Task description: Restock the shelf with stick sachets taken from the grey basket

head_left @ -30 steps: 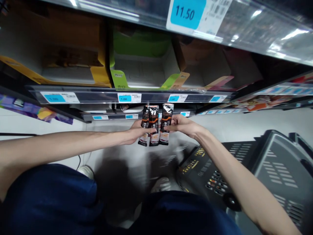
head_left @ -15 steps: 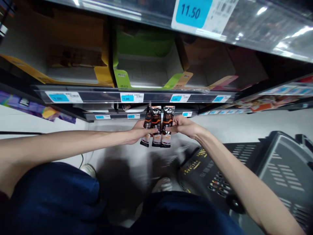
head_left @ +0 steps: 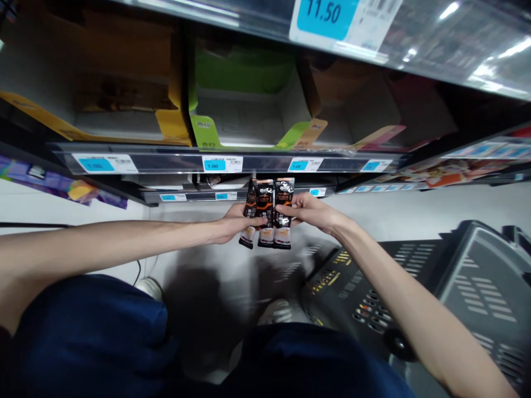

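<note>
Three slim black and orange snack sachets (head_left: 267, 213) are held upright side by side in front of the lower shelf edge. My left hand (head_left: 232, 224) pinches the left two, thumb across their middle. My right hand (head_left: 309, 210) grips the right sachet (head_left: 283, 213), fingers closed over its front, and presses it against the others. Both arms stretch forward from my lap.
Open display cartons, yellow (head_left: 124, 94), green (head_left: 244, 99) and brown (head_left: 352, 105), sit on the shelf above a rail of blue price tags (head_left: 222, 163). A dark plastic shopping basket (head_left: 418, 293) stands on the floor at my right. My knees in dark blue fill the foreground.
The right sachet has been brought in against the other two, closing the gap. Both hands have stayed at about the same spot before the shelf.
</note>
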Demonstrator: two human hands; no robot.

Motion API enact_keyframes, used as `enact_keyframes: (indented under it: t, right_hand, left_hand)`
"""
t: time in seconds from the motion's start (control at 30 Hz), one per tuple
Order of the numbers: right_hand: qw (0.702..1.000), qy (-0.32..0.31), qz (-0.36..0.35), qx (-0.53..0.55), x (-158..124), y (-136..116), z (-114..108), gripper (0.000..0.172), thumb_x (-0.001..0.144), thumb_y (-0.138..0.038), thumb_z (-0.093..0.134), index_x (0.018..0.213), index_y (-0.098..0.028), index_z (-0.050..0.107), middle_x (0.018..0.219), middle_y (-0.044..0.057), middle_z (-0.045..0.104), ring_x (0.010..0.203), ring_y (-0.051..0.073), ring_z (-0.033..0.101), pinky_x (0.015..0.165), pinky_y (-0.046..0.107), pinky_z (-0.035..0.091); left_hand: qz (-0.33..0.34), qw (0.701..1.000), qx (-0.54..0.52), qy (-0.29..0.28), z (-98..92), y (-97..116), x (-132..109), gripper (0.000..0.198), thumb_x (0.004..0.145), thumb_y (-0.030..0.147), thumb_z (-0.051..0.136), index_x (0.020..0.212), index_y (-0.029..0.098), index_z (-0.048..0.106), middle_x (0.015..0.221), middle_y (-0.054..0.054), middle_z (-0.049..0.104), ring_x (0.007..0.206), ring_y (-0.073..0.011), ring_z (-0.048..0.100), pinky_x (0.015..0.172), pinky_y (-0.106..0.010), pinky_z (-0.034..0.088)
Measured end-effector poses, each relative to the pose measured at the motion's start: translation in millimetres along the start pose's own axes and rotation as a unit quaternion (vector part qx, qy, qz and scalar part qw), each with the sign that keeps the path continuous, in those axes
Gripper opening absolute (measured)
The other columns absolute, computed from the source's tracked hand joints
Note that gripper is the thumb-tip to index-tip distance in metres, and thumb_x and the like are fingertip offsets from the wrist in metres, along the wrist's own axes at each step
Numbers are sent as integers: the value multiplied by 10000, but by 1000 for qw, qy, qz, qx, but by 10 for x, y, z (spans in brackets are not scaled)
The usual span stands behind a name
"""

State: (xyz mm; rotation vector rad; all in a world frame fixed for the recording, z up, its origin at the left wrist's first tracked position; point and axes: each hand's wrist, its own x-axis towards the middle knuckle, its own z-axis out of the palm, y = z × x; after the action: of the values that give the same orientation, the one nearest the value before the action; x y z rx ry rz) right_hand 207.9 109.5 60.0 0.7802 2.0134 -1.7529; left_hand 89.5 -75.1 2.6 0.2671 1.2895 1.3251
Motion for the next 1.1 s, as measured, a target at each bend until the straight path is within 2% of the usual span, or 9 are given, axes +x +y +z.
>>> enact_keyframes:
  t: [0.1, 0.27, 0.37, 0.5, 0.63, 0.83, 0.93, 1.0, 1.1]
  right_hand:
    - [1000, -9, 5, 12, -11, -19, -6, 428, 730, -557, 760, 827, -142, 719, 828, 60, 731, 745, 149, 651, 652, 255, 524]
    - [999, 5, 19, 32, -17, -40, -31, 422, 704, -537, 791, 837, -139, 740, 853, 79, 746, 792, 176, 677, 685, 268, 547]
    - [999, 25, 9, 33, 1, -10, -41, 417, 683, -535, 805, 791, -137, 737, 818, 74, 744, 753, 165, 675, 661, 256, 544]
    - [997, 69, -1, 22, 24, 16, -10, 466, 630, -565, 825, 742, -125, 722, 746, 65, 724, 653, 139, 641, 557, 221, 504]
    - [996, 87, -11, 22, 40, 18, 52, 483, 669, -597, 787, 777, -130, 724, 793, 66, 732, 671, 129, 644, 576, 220, 508]
    - [998, 62, 18, 30, 56, 26, 1, 510, 717, -655, 725, 796, -151, 731, 898, 100, 752, 791, 194, 691, 668, 297, 573]
    - [986, 21, 113, -125, 28, 26, -114, 596, 775, -727, 607, 641, -152, 688, 726, 137, 730, 629, 215, 678, 576, 335, 557]
    - [947, -3, 168, -275, 5, 22, -184, 618, 814, -717, 560, 525, -173, 611, 595, 131, 686, 506, 204, 626, 515, 337, 508]
    - [898, 2, 90, -431, -4, 6, -216, 479, 865, -569, 576, 563, -197, 590, 581, 76, 665, 527, 190, 610, 551, 312, 451]
  left_hand:
    - [-9, 999, -25, -26, 0, -10, 1, 407, 625, 302, 875, 918, 124, 656, 847, -36, 683, 649, -98, 583, 533, -225, 424]
    - [-39, 993, -63, -93, -28, -35, 27, 481, 623, 256, 881, 1045, 138, 683, 1045, -91, 710, 854, -161, 655, 746, -307, 518]
    - [-45, 986, -59, -149, -56, -32, 16, 448, 621, 240, 883, 1019, 139, 706, 1006, -80, 727, 882, -165, 661, 820, -320, 515]
    - [-74, 965, -16, -253, -79, -35, -30, 352, 641, 264, 869, 943, 146, 732, 910, -54, 734, 823, -156, 663, 790, -296, 519]
    - [-96, 941, 19, -323, -77, -89, -53, 384, 658, 311, 854, 997, 179, 731, 874, -20, 715, 773, -149, 655, 724, -284, 524]
    - [-82, 959, 14, -270, -106, -120, -33, 426, 626, 303, 872, 1000, 161, 725, 958, -55, 724, 857, -172, 661, 800, -308, 525]
    - [-75, 968, 35, -236, -141, -105, -16, 432, 608, 306, 878, 977, 142, 726, 955, -79, 731, 832, -181, 668, 767, -312, 533]
    - [-70, 970, 62, -225, -158, -107, -16, 419, 596, 300, 879, 950, 132, 730, 941, -84, 734, 813, -186, 673, 752, -318, 542]
    - [-84, 969, 85, -217, -165, -140, -37, 412, 589, 285, 873, 940, 127, 729, 899, -79, 737, 782, -195, 682, 730, -333, 560]
